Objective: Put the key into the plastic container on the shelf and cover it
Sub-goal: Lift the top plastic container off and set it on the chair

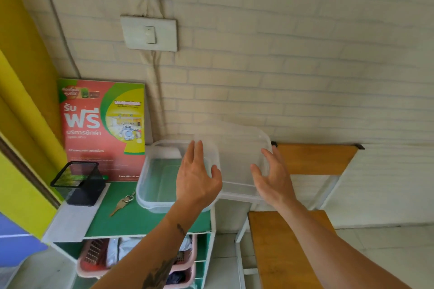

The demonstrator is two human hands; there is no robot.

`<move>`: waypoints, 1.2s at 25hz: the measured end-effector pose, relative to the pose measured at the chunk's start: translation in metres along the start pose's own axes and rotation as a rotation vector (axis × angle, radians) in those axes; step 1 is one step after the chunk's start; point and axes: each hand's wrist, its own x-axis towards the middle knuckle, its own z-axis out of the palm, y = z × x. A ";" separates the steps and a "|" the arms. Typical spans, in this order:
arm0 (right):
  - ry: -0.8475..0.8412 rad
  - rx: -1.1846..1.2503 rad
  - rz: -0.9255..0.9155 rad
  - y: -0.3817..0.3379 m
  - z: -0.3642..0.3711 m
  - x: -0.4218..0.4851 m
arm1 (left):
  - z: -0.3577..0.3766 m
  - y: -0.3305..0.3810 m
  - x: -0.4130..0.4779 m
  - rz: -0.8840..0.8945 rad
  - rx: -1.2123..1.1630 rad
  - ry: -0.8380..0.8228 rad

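Both hands hold the clear lid [237, 159] by its short edges: the left hand [197, 178] grips the near-left edge, thumb on top, fingers spread, and the right hand [273, 178] clasps the right edge. The lid is tilted, lifted off and to the right of the container [159, 178], past the shelf's right edge and over a gap before the wooden chair [314, 159]. The container stands open at the shelf's [131, 220] right edge, its near side overhanging slightly. The key [122, 203] lies on the green top just left of the container, apart from it. A black mesh holder [78, 183] stands near the left edge; a poster [103, 124] leans on the wall at the back. Bare green surface lies along the front edge.
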 end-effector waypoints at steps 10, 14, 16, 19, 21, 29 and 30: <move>-0.057 -0.120 0.050 0.162 -0.092 -0.024 | 0.144 0.088 -0.061 0.004 0.132 -0.239; -0.181 -0.121 0.108 0.237 -0.101 -0.036 | 0.209 0.101 -0.093 -0.102 0.223 -0.353; -0.236 -0.133 0.125 0.272 -0.096 -0.042 | 0.240 0.099 -0.105 -0.147 0.250 -0.407; -0.280 -0.159 0.172 0.325 -0.076 -0.048 | 0.287 0.083 -0.117 -0.183 0.285 -0.488; -0.310 -0.183 0.219 0.361 -0.052 -0.049 | 0.323 0.062 -0.123 -0.211 0.311 -0.536; -0.384 -0.277 0.234 0.472 0.051 -0.046 | 0.436 -0.047 -0.140 -0.279 0.350 -0.658; -0.384 -0.292 0.232 0.481 0.059 -0.047 | 0.444 -0.055 -0.141 -0.281 0.346 -0.664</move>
